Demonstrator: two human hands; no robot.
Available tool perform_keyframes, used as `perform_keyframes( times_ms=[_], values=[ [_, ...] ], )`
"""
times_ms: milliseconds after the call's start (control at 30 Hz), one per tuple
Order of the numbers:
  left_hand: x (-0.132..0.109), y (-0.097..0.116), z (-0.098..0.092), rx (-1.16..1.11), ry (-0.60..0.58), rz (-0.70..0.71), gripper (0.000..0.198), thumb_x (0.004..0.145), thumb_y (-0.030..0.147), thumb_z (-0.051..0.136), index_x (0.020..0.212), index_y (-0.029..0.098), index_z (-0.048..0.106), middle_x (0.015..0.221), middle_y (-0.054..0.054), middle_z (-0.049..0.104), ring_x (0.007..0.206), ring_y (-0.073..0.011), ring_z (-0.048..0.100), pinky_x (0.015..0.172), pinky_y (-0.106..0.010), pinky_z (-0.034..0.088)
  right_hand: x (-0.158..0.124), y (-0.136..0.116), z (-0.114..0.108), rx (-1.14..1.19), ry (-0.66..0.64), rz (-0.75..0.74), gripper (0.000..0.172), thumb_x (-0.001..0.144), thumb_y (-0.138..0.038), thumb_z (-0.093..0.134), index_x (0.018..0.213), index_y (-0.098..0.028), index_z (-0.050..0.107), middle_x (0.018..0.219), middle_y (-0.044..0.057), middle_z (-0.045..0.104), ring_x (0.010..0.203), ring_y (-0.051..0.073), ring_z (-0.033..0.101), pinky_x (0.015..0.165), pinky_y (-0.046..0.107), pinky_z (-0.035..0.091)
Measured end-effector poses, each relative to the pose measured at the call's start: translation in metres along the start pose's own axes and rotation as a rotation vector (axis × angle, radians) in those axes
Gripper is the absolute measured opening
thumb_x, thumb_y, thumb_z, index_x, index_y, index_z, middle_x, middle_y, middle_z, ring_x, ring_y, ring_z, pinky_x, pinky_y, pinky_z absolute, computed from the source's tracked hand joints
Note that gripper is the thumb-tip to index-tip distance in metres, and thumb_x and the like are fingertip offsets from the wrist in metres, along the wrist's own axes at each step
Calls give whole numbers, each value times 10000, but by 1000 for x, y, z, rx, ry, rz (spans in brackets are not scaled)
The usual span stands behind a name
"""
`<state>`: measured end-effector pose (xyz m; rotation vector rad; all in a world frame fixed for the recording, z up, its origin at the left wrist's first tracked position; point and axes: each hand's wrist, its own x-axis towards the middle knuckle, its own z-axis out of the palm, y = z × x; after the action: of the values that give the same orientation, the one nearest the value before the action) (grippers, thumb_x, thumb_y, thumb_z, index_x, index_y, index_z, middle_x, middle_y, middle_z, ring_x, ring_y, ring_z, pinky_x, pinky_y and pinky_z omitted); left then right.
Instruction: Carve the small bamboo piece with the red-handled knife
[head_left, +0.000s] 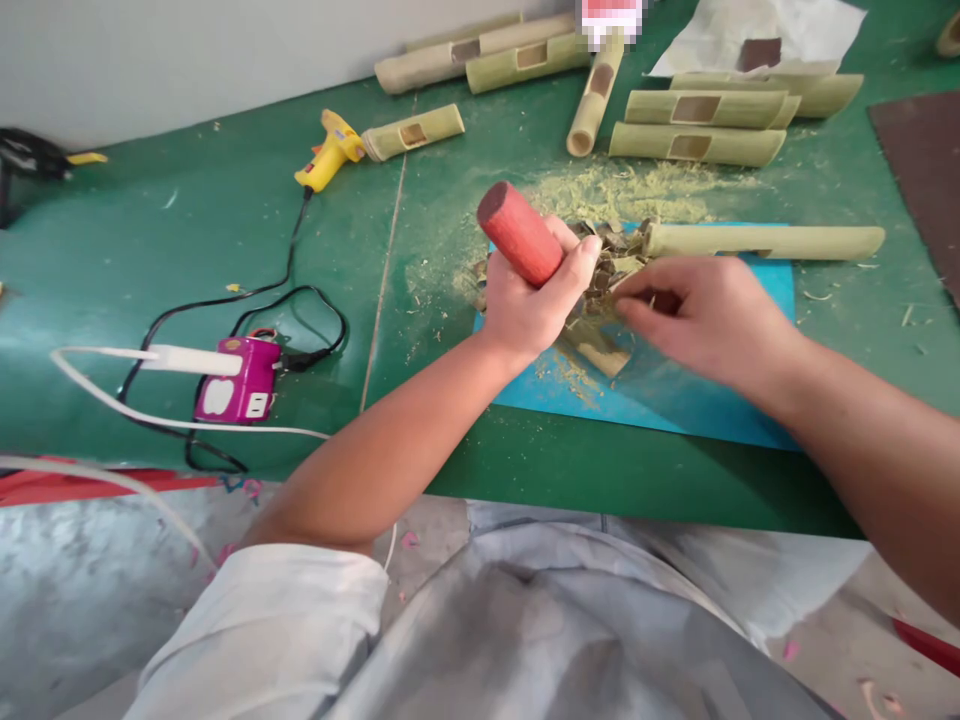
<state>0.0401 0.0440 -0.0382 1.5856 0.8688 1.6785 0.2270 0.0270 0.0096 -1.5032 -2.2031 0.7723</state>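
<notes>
My left hand (525,300) is wrapped around a thick red cylinder (517,228), tilted with its flat end up; its lower end is hidden by the hand and I cannot tell what it joins. My right hand (705,315) is closed, thumb and fingers curled together beside a heap of brown and pale chips (616,262). Whatever is between those fingers is hidden. Below the hands, a short bamboo piece (604,352) lies on a blue sheet (675,400). A long bamboo tube (795,241) rests across the sheet's far edge, just beyond my right hand.
Bamboo tubes with cut windows (739,146) lie along the back of the green table (442,440). A yellow glue gun (330,155) is at the left, its black cord reaching a purple power adapter (259,365). Yellowish dust (637,190) covers the area behind the heap.
</notes>
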Motion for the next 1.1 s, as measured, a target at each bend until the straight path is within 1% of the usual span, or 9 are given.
perform_keyframes(
  times_ms=[67,167,300,400,533,667,767,1000,1100],
  values=[
    [1,-1,0,6,-6,-20,530,960,631,777,667,223,607,623,36,568,555,-106,519,628,-328,478,6,2,-5,61,72,71,220,904,-149,660,967,-179,869,767,15,747,612,132,519,669,321,419],
    [2,-4,-1,28,-22,-32,521,960,631,775,668,228,620,618,35,562,543,-108,501,626,-338,475,8,1,-5,115,106,148,229,895,-125,695,1023,-160,882,742,21,741,597,123,489,648,325,398],
    [3,-5,-1,38,-30,-24,523,959,641,768,669,230,626,617,32,552,538,-110,492,636,-345,484,5,-3,-2,100,120,166,263,924,-114,684,1099,-148,876,700,6,690,620,128,511,668,327,391],
    [2,-4,-2,42,-32,-35,518,971,637,757,680,229,625,630,29,558,565,-117,523,649,-342,491,4,-1,-1,81,141,179,275,935,-135,698,1150,-160,867,658,-21,634,605,129,497,666,324,391],
    [2,-5,-3,62,-46,-34,514,982,640,742,696,229,626,666,19,599,618,-131,577,686,-349,510,5,8,3,148,202,151,289,876,-161,772,1150,-190,859,687,-25,652,610,148,505,654,328,409],
    [1,-7,-4,106,-107,-14,496,985,646,734,722,236,636,710,2,636,682,-161,625,736,-376,547,6,16,9,186,239,46,373,834,-102,665,1141,-214,844,854,12,735,684,169,570,719,337,481],
    [1,-8,-4,117,-131,7,479,1001,613,730,718,237,636,710,0,644,680,-162,631,722,-377,557,5,16,11,202,250,-10,404,819,-79,611,1137,-203,828,886,19,738,691,168,579,740,335,505],
    [2,-9,-6,106,-125,8,455,1013,585,726,732,240,629,707,11,644,687,-157,636,718,-377,554,4,15,11,194,229,35,408,883,-125,578,1192,-220,826,939,43,785,732,193,625,765,347,505],
    [2,-9,-6,91,-133,-7,454,1005,591,733,737,240,630,713,10,647,694,-160,636,727,-384,550,4,15,11,202,239,44,401,891,-153,568,1189,-222,828,882,32,765,713,196,616,729,347,492]
  ],
)
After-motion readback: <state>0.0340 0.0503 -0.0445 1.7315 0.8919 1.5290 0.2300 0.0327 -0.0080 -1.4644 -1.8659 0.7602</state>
